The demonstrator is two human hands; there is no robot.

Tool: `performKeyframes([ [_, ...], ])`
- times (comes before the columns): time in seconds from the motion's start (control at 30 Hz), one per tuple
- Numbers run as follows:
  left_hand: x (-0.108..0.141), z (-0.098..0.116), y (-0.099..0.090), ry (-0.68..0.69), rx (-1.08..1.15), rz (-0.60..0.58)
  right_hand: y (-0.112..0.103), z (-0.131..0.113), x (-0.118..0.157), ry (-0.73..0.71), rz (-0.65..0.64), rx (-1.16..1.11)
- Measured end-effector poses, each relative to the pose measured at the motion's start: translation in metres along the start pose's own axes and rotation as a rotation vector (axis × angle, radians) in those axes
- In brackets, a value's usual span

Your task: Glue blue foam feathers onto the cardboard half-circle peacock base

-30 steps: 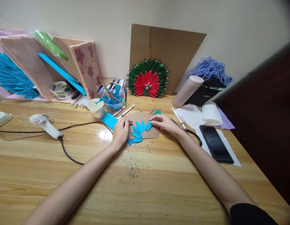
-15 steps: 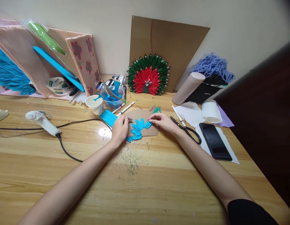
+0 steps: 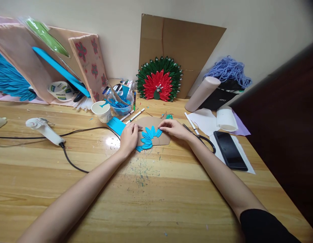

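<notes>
A piece of brown cardboard (image 3: 161,140) lies on the table in front of me, with blue petals (image 3: 147,139) set in an arc on it. My left hand (image 3: 129,136) grips the cardboard's left side, its fingers curled and partly hidden from view. At the arc's right end, my right hand (image 3: 173,129) pinches a blue petal (image 3: 158,133) between thumb and fingertips, against the cardboard. A strip of blue material (image 3: 116,126) lies just left of my left hand. Scissors (image 3: 208,143) rest beside my right wrist, partly covered by it.
A white glue gun (image 3: 45,131) with a black cord lies to the left. Behind stand a paper cup (image 3: 101,112), a tub of blue scraps (image 3: 121,107) and a red-and-green peacock piece (image 3: 158,81). On the right are a phone (image 3: 230,151) and a paper roll (image 3: 225,118).
The whole view has shifted slightly. Both hands keep nearly the same place on the cardboard, the right one still pinching the petal.
</notes>
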State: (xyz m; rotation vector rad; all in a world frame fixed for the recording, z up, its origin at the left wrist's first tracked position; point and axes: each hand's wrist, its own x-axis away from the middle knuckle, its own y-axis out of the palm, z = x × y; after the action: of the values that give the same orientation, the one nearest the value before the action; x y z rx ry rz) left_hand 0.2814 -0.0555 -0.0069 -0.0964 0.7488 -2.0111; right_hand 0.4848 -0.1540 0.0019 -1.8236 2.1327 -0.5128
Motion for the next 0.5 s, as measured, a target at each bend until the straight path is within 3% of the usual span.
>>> performKeyframes([
  [0.13,0.0,0.0,0.0,0.002,0.011,0.003,0.001,-0.001,0.001,-0.027,-0.001,0.045],
  [0.3,0.0,0.001,-0.001,-0.007,-0.009,-0.004,-0.002,-0.01,0.01,-0.14,0.121,0.206],
  [0.5,0.001,-0.001,-0.001,-0.007,-0.015,-0.006,-0.006,-0.023,0.019,-0.207,0.017,0.429],
])
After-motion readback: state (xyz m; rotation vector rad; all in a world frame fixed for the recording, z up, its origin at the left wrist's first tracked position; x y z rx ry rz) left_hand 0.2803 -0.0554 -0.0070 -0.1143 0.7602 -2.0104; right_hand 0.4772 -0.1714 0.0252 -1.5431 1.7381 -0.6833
